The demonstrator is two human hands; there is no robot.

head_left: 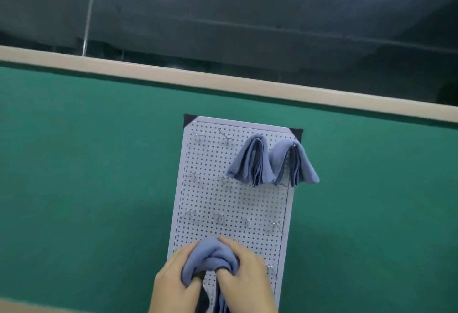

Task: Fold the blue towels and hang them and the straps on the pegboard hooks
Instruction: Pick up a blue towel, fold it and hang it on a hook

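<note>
A white pegboard (223, 193) with several small metal hooks is fixed to a green partition. Two folded blue towels hang side by side at its top right: one (250, 161) on the left, the other (295, 164) by the board's right edge. At the bottom of the board a third folded blue towel (210, 255) is draped against the board. My left hand (173, 285) grips its left side. My right hand (245, 275) holds its right side with the fingers curled into the fold. No straps are in view.
Bare metal hooks (220, 218) stand in rows across the left and middle of the board. The green partition (86, 164) surrounds the board, with a beige top rail (148, 72) and a dark area behind it.
</note>
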